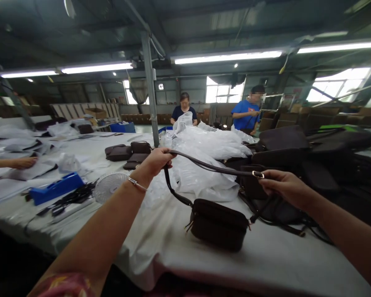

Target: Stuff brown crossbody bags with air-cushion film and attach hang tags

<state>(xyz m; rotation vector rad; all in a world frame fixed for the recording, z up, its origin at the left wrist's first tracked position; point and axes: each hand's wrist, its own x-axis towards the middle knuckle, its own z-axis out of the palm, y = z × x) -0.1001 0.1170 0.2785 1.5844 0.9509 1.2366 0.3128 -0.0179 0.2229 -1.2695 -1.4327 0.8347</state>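
A small dark brown shoulder bag [219,225] hangs or rests at the near side of the white-covered table. Its long strap [204,163] is stretched between my two hands. My left hand [158,161] is closed round the strap, which runs down from it to the bag's left end. At the other side, my right hand [280,185] pinches the strap beside a gold-coloured metal buckle [257,175]. From that hand the strap drops to the bag's right end. Whether the bag's underside touches the cloth, I cannot tell.
White plastic bags [200,144] are heaped behind the strap. Dark bags [315,165] pile up on the right; several more [117,152] sit farther left. A white fan [109,186] and a blue tape dispenser [57,188] stand left. Another person's hand [24,162] reaches in; two people work beyond.
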